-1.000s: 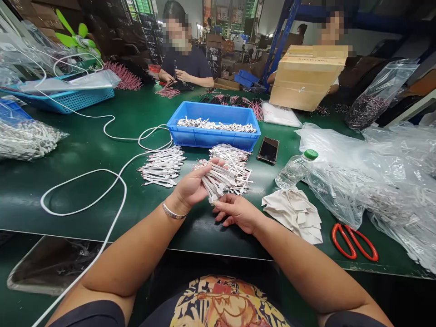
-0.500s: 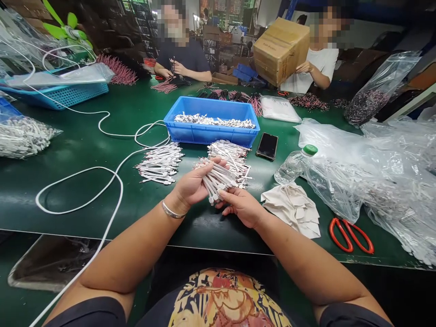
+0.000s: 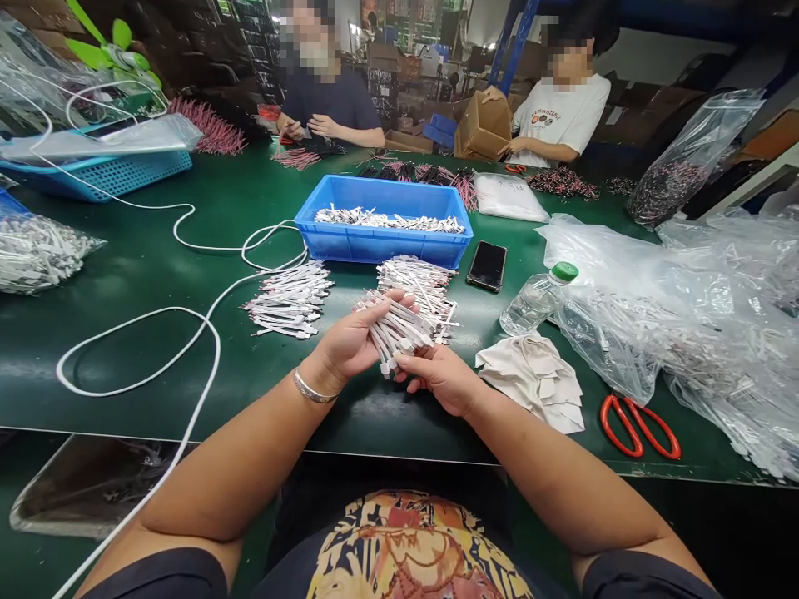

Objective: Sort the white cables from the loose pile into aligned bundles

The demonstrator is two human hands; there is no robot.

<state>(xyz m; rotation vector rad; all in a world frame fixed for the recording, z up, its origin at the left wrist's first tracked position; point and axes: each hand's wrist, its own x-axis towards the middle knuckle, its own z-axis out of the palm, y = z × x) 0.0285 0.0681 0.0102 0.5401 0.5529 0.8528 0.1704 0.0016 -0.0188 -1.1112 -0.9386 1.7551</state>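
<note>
Your left hand [image 3: 353, 343] is curled around a bundle of short white cable pieces [image 3: 399, 329], thumb over the top, and holds it just above the green table [image 3: 156, 266]. Your right hand [image 3: 440, 378] sits just beside it, its fingertips [image 3: 405, 363] pinching at the near ends of the bundle.

Right behind the bundle lies a loose heap of the same white pieces [image 3: 417, 279], and a second heap [image 3: 288, 299] lies to the left of it. Beyond both stands a blue bin [image 3: 382, 241] with more pieces inside. A dark phone [image 3: 487, 265] lies flat beside the bin's right end. A clear water bottle with a green cap [image 3: 538, 297] lies on its side to your right, and a crumpled pale cloth [image 3: 533, 378] sits just in front of it. Red-handled scissors [image 3: 640, 426] lie near the table's front edge, against a big spread of clear plastic bags [image 3: 687, 308]. A long white cable [image 3: 187, 333] loops across the left half and drops over the near edge.

Across the table two people sit working; one grips a cardboard box [image 3: 480, 126]. Shelving and boxes crowd the room behind them.

Bare green surface shows directly under your hands and to your left inside the cable's loop; the right side is crowded.
</note>
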